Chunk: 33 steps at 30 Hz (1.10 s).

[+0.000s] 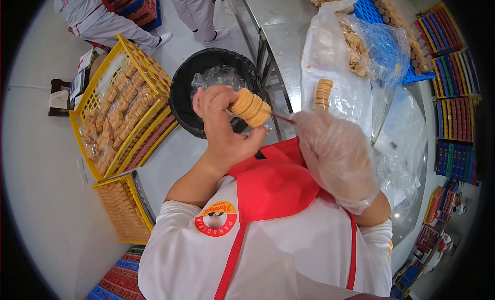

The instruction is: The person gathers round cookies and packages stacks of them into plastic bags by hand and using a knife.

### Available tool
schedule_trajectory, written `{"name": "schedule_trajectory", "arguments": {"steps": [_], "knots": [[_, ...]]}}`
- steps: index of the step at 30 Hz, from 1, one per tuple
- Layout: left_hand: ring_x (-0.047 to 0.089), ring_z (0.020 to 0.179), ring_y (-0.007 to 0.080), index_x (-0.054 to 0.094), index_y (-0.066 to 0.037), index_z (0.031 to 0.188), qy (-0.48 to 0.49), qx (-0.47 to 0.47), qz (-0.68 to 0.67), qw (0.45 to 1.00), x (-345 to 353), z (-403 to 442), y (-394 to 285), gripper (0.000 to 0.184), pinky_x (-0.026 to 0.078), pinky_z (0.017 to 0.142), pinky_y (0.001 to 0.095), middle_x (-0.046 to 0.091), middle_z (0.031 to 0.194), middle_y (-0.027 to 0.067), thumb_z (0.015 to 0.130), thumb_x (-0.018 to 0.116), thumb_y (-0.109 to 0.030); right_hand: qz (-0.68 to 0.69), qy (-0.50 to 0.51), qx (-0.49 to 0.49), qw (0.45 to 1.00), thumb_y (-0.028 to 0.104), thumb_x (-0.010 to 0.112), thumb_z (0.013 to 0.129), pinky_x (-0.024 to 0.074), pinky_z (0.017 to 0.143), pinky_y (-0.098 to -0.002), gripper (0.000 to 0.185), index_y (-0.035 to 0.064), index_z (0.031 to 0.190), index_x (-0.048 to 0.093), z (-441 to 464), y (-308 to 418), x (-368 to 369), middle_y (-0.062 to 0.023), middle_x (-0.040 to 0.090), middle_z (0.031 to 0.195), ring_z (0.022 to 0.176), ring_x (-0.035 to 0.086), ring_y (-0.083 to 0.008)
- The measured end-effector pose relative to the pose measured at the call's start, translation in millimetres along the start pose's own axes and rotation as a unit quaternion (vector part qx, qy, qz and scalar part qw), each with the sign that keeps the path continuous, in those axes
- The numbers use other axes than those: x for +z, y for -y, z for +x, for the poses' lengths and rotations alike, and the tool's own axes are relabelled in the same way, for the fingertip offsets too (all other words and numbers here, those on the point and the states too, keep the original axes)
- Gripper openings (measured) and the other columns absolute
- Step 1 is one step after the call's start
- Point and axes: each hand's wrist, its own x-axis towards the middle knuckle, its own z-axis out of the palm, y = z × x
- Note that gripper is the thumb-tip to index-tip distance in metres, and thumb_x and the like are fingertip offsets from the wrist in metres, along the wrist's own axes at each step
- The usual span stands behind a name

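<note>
My bare left hand (221,122) holds a short stack of round golden biscuits (250,108) between thumb and fingers, above a bin with a black liner. My right hand (335,153) wears a clear plastic glove and is closed on a thin red stick-like thing (282,117), whose far end meets the right side of the stack. Another biscuit stack (323,94) lies on white plastic sheeting (315,60) on the metal table, just beyond my right hand.
The black-lined bin (180,88) stands below my left hand. Yellow crates (165,96) of bagged biscuits are at the left. A blue crate (424,77) and bagged biscuit pieces (353,50) lie on the table (283,37). Two people (191,14) stand beyond.
</note>
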Motion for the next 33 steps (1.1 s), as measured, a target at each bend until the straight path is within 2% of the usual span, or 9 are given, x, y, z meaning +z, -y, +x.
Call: {"name": "schedule_trajectory", "arguments": {"steps": [3, 6, 9, 12, 18, 20, 23, 27, 33], "knots": [[0.053, 0.104, 0.0275, 0.046, -0.005, 0.115, 0.001, 0.010, -0.001, 1.000, 0, 2, -3, 0.062, 0.032, 0.104, 0.0459, 0.052, 0.110, 0.0123, 0.058, 0.070, -0.006, -0.039, -0.010, 0.003, 0.999, -0.005, 0.059, 0.083, 0.0488, 0.066, -0.0431, 0.023, 0.0022, 0.104, 0.063, 0, -3, 0, -0.0174, 0.061, 0.084, 0.076, 0.061, -0.0389], [0.052, 0.100, 0.0265, 0.049, -0.005, 0.112, 0.024, -0.052, -0.146, 0.988, 1, 0, 4, 0.062, 0.034, 0.101, 0.0421, 0.050, 0.107, 0.0116, 0.054, 0.072, -0.006, 0.001, -0.110, -0.014, 0.994, -0.006, 0.057, 0.084, 0.0485, 0.066, -0.0417, 0.024, 0.0011, 0.106, 0.062, 2, -22, 7, -0.0178, 0.061, 0.085, 0.075, 0.060, -0.0376], [0.051, 0.102, 0.0207, 0.051, -0.004, 0.112, 0.094, -0.219, -0.380, 0.894, -6, 5, -2, 0.059, 0.039, 0.095, 0.0322, 0.049, 0.110, 0.0097, 0.056, 0.070, -0.004, 0.067, -0.127, -0.036, 0.989, -0.011, 0.057, 0.082, 0.0488, 0.065, -0.0387, 0.031, 0.0012, 0.111, 0.062, -1, -29, -1, -0.0167, 0.062, 0.085, 0.075, 0.062, -0.0340], [0.053, 0.108, 0.0225, 0.049, -0.003, 0.114, 0.148, -0.229, -0.474, 0.837, -11, 10, 5, 0.062, 0.044, 0.092, 0.0328, 0.051, 0.110, 0.0111, 0.058, 0.075, -0.009, 0.077, -0.146, -0.074, 0.984, -0.014, 0.058, 0.080, 0.0486, 0.063, -0.0371, 0.037, 0.0019, 0.113, 0.062, -7, -36, 1, -0.0151, 0.061, 0.082, 0.072, 0.062, -0.0321], [0.054, 0.107, 0.0222, 0.050, -0.003, 0.113, 0.198, -0.182, -0.486, 0.831, -10, 15, 4, 0.066, 0.045, 0.091, 0.0311, 0.051, 0.112, 0.0123, 0.054, 0.077, -0.014, 0.067, -0.107, -0.093, 0.988, -0.015, 0.058, 0.080, 0.0480, 0.061, -0.0328, 0.040, 0.0029, 0.115, 0.064, -19, -36, -4, -0.0125, 0.060, 0.079, 0.065, 0.060, -0.0272], [0.052, 0.106, 0.0182, 0.049, -0.003, 0.116, 0.204, -0.224, -0.531, 0.791, -11, 17, -2, 0.065, 0.042, 0.093, 0.0291, 0.051, 0.114, 0.0096, 0.057, 0.075, -0.007, 0.096, -0.108, -0.084, 0.986, -0.014, 0.057, 0.082, 0.0478, 0.061, -0.0311, 0.037, 0.0023, 0.115, 0.064, -21, -32, -4, -0.0121, 0.059, 0.081, 0.066, 0.059, -0.0239], [0.054, 0.105, 0.0162, 0.049, -0.002, 0.120, 0.195, -0.341, -0.588, 0.707, -14, 26, -12, 0.064, 0.043, 0.094, 0.0288, 0.054, 0.113, 0.0080, 0.062, 0.075, -0.005, 0.108, -0.175, -0.012, 0.979, -0.011, 0.056, 0.085, 0.0494, 0.068, -0.0301, 0.037, 0.0010, 0.119, 0.062, -24, -40, -3, -0.0158, 0.062, 0.090, 0.074, 0.061, -0.0255], [0.059, 0.103, 0.0163, 0.049, -0.001, 0.123, 0.173, -0.414, -0.633, 0.631, -6, 26, -17, 0.060, 0.046, 0.094, 0.0306, 0.059, 0.112, 0.0078, 0.068, 0.074, -0.006, 0.363, -0.180, 0.127, 0.906, 0.003, 0.048, 0.100, 0.0422, 0.066, -0.0207, 0.030, 0.0003, 0.128, 0.057, -37, -42, 13, -0.0031, 0.059, 0.096, 0.074, 0.050, -0.0072], [0.058, 0.105, 0.0171, 0.049, 0.000, 0.123, 0.189, -0.434, -0.599, 0.646, 2, 33, -35, 0.056, 0.045, 0.096, 0.0307, 0.060, 0.113, 0.0090, 0.071, 0.072, -0.004, 0.446, -0.171, 0.191, 0.857, 0.008, 0.049, 0.102, 0.0407, 0.062, -0.0195, 0.030, -0.0003, 0.130, 0.055, -48, -46, 24, -0.0033, 0.060, 0.097, 0.072, 0.049, -0.0051]]}}
